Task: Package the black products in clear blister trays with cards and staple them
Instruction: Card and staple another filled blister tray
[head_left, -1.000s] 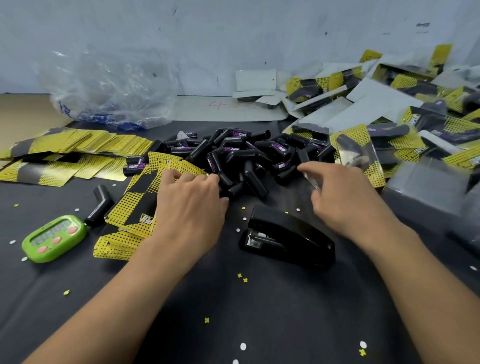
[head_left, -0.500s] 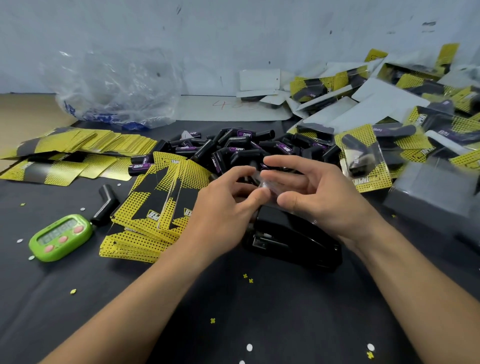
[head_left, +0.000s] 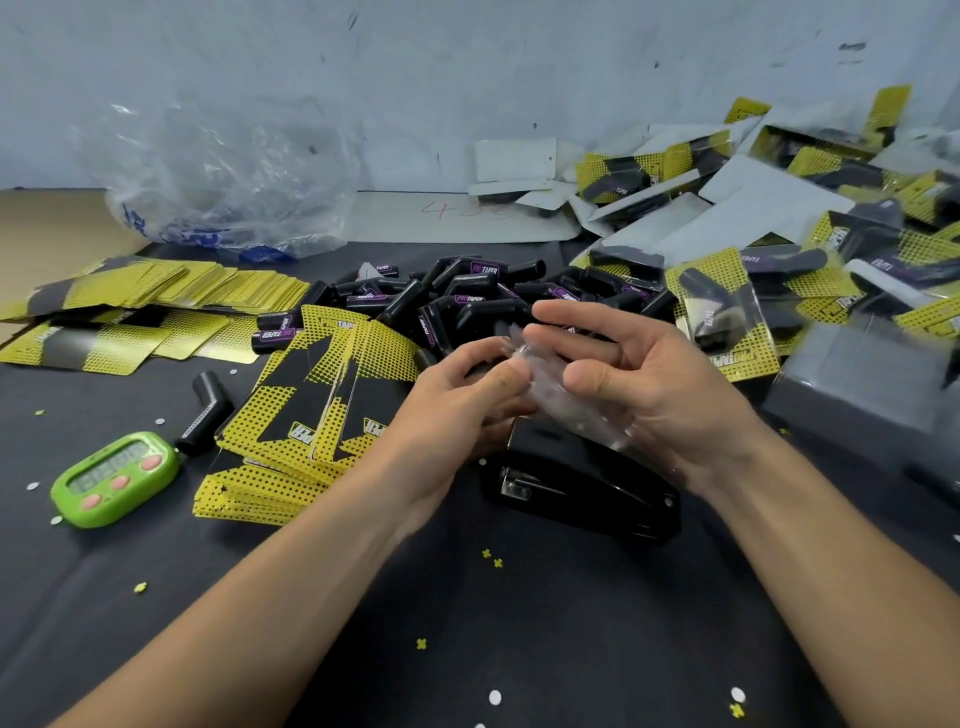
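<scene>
The left hand and right hand have just met above the stapler, each grip pinching the clear tray, seemingly empty, so one of the products at twelve o'clock should go in next.

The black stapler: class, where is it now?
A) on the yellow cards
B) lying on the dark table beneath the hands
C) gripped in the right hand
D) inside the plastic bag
B: the black stapler lies on the dark table, while the left hand and right hand hold a clear blister tray above it.
</scene>
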